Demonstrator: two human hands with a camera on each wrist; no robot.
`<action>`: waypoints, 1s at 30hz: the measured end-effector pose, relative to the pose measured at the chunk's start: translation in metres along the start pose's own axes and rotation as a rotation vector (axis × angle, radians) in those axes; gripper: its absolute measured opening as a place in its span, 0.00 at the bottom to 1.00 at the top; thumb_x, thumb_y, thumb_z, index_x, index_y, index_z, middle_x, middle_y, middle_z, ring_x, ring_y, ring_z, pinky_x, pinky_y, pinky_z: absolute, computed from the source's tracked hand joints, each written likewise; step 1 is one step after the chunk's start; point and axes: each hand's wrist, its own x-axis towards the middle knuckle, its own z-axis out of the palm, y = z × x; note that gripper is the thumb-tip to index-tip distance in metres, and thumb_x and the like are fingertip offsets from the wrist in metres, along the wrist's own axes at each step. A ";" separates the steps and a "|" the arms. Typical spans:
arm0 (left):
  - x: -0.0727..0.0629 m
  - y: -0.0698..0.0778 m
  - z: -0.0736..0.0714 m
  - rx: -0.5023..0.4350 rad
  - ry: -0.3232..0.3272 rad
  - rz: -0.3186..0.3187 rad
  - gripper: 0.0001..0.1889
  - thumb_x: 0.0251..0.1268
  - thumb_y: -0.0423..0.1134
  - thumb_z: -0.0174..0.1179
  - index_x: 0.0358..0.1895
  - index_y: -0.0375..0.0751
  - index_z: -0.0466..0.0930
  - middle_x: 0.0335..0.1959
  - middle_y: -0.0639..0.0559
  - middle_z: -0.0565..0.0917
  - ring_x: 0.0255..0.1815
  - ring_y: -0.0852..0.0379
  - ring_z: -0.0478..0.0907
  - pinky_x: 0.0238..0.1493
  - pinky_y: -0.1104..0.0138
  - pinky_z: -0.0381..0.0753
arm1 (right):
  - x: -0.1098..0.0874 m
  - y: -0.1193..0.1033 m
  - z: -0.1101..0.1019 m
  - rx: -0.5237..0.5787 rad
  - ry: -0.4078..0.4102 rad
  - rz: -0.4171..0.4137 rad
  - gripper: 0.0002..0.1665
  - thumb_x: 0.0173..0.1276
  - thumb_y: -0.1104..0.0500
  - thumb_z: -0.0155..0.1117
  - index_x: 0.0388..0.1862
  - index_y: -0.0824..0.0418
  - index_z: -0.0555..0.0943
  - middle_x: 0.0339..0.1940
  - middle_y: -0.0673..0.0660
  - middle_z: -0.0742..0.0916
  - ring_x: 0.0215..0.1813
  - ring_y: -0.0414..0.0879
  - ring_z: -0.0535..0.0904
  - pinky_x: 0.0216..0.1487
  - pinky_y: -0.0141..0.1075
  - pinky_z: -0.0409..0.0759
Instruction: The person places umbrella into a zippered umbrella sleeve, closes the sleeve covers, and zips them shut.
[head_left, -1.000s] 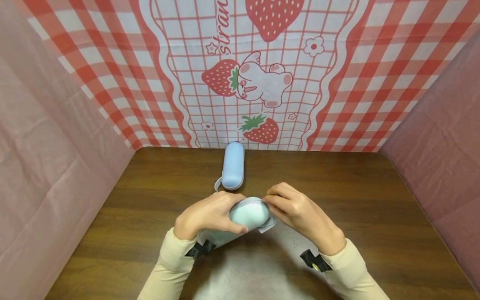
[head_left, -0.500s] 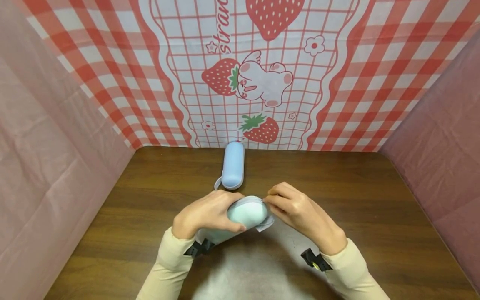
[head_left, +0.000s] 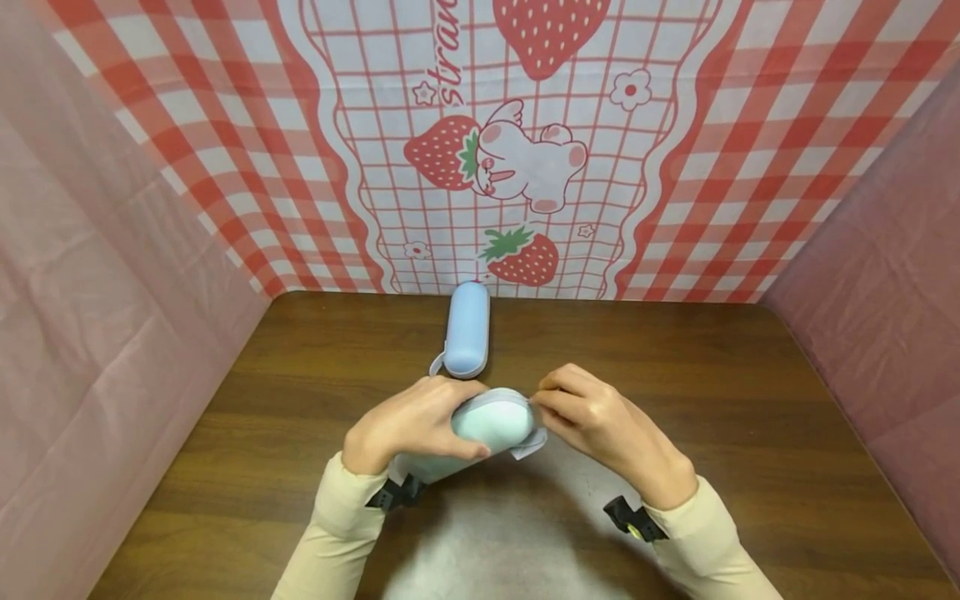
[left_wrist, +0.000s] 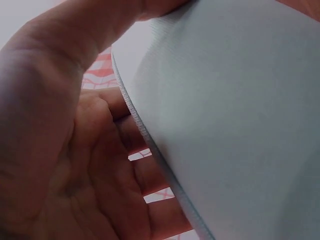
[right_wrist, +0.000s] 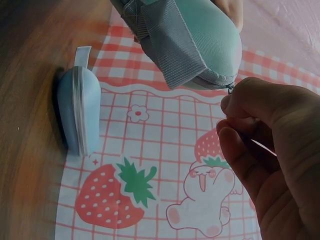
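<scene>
A mint-green hard zip case is tilted above the table, its rounded end toward my right hand. My left hand grips it from the left, with the thumb on the near side and the fingers round the far side. In the left wrist view, the zipper seam runs along the case past those fingers. My right hand pinches the small zipper pull at the case's rounded end. A grey fabric strap hangs from that same end, beside the seam.
A light-blue zip case with a wrist loop lies on the wooden table behind my hands, near the back edge. A strawberry-print checked cloth rises at the back. Pink cloth walls stand on both sides.
The mint-green case and my left hand have shifted slightly left and away from me. My right hand has stayed nearly in place, still pinching at the case's end.
</scene>
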 end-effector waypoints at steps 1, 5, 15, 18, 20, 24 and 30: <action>0.000 0.000 0.000 0.001 0.002 -0.001 0.31 0.52 0.54 0.75 0.59 0.45 0.82 0.45 0.57 0.88 0.40 0.64 0.82 0.42 0.69 0.81 | 0.000 0.000 0.000 0.003 0.002 -0.001 0.05 0.72 0.65 0.66 0.39 0.64 0.88 0.41 0.53 0.85 0.44 0.44 0.81 0.45 0.30 0.82; -0.002 0.000 -0.001 -0.001 0.014 -0.017 0.31 0.52 0.54 0.76 0.60 0.48 0.83 0.46 0.59 0.88 0.40 0.64 0.83 0.43 0.68 0.82 | 0.000 0.002 0.001 0.012 0.011 -0.011 0.04 0.70 0.66 0.67 0.39 0.64 0.88 0.40 0.54 0.85 0.44 0.44 0.82 0.44 0.30 0.82; -0.010 -0.005 -0.010 -0.022 0.072 -0.012 0.30 0.52 0.52 0.77 0.59 0.48 0.83 0.44 0.59 0.88 0.39 0.65 0.83 0.42 0.69 0.82 | 0.000 0.001 0.005 0.033 0.010 0.004 0.05 0.64 0.69 0.68 0.38 0.64 0.88 0.39 0.53 0.85 0.41 0.42 0.83 0.41 0.28 0.82; -0.012 -0.006 -0.012 -0.036 0.090 -0.012 0.30 0.51 0.51 0.78 0.58 0.47 0.82 0.43 0.59 0.88 0.38 0.65 0.83 0.41 0.69 0.82 | -0.002 0.001 0.007 0.040 0.007 0.004 0.07 0.62 0.71 0.70 0.38 0.64 0.89 0.39 0.53 0.86 0.41 0.41 0.83 0.41 0.27 0.82; -0.011 -0.007 -0.012 -0.047 0.092 -0.013 0.30 0.51 0.51 0.78 0.58 0.47 0.82 0.44 0.59 0.88 0.39 0.65 0.83 0.42 0.68 0.82 | -0.003 0.000 0.008 0.038 0.011 0.007 0.08 0.61 0.71 0.71 0.38 0.64 0.89 0.39 0.53 0.86 0.41 0.41 0.83 0.41 0.27 0.82; -0.009 -0.007 -0.011 -0.059 0.084 -0.021 0.31 0.51 0.52 0.78 0.59 0.46 0.81 0.45 0.58 0.87 0.40 0.64 0.83 0.43 0.68 0.82 | -0.004 0.000 0.008 0.025 0.025 0.015 0.08 0.61 0.71 0.73 0.39 0.63 0.90 0.39 0.53 0.86 0.40 0.41 0.83 0.40 0.27 0.83; -0.009 -0.009 -0.010 -0.059 0.122 -0.011 0.33 0.48 0.50 0.79 0.60 0.44 0.80 0.45 0.56 0.88 0.40 0.62 0.83 0.43 0.68 0.83 | -0.002 -0.002 0.007 0.029 0.035 -0.003 0.05 0.70 0.66 0.69 0.41 0.63 0.90 0.40 0.54 0.86 0.40 0.42 0.84 0.40 0.27 0.83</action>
